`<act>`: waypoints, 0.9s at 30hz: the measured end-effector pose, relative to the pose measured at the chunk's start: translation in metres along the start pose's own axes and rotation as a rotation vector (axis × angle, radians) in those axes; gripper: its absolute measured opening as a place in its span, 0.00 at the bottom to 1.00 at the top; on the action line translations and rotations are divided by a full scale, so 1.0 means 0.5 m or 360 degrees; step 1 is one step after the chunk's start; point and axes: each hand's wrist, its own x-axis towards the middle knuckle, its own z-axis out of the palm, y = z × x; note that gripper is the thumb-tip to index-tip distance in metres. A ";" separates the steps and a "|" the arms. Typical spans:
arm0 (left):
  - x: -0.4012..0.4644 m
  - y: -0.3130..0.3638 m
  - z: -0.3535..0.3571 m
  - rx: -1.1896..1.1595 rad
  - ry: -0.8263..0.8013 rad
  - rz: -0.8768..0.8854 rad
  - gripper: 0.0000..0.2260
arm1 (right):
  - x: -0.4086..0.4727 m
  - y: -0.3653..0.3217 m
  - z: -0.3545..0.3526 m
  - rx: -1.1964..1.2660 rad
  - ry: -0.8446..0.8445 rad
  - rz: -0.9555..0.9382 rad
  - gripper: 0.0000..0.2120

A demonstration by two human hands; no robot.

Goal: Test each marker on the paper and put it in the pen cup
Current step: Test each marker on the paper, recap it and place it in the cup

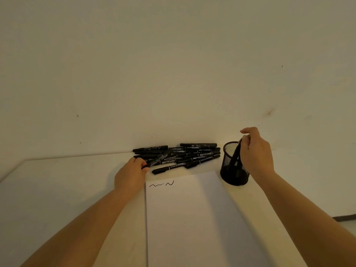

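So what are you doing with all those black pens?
A person is testing markers. The right hand lowers one marker into the mesh pen cup, while the left hand grips another marker from the pile. Two squiggles are already on the paper.

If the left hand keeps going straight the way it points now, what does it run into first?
Most likely the pile of markers: the left hand already grips one marker at its near edge and points up-right into it. Beyond lies the wall; depth is unclear.
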 end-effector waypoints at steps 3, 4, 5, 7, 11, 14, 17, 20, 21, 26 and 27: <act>-0.012 0.010 0.000 -0.0053 0.0057 -0.0014 0.10 | 0.005 0.005 0.006 -0.0071 -0.0023 -0.0009 0.12; -0.017 0.013 0.001 -0.0065 0.0067 -0.0004 0.10 | 0.007 0.005 0.007 -0.0088 -0.0032 -0.0011 0.12; -0.022 0.017 0.002 -0.0076 0.0071 0.0008 0.10 | 0.008 0.004 0.007 -0.0096 -0.0040 -0.0012 0.13; -0.029 0.024 0.002 -0.0094 0.0064 0.0023 0.10 | 0.008 0.003 0.009 -0.0113 -0.0052 -0.0027 0.13; -0.036 0.042 -0.007 -0.0160 0.0041 -0.0006 0.10 | 0.008 0.008 0.012 -0.0197 -0.0089 -0.0097 0.14; -0.045 0.053 -0.012 -0.0233 0.0016 0.0018 0.11 | 0.005 0.012 0.013 -0.0240 -0.0123 -0.0119 0.14; -0.057 0.067 -0.018 -0.0358 -0.0026 0.0065 0.10 | 0.001 0.009 0.012 -0.0261 -0.0111 -0.0104 0.16; -0.070 0.084 -0.023 -0.0471 -0.0064 0.0106 0.07 | -0.009 -0.004 0.011 -0.0292 0.0035 -0.0207 0.16; -0.075 0.089 -0.025 -0.0510 -0.0069 0.0116 0.07 | -0.014 -0.012 0.011 -0.0323 0.0109 -0.0277 0.16; -0.103 0.118 -0.030 -0.0713 -0.0103 0.0162 0.06 | -0.053 -0.063 0.024 -0.0231 0.0212 -0.0478 0.12; -0.108 0.125 -0.032 -0.0752 -0.0114 0.0173 0.06 | -0.064 -0.076 0.029 -0.0091 0.0061 -0.0404 0.10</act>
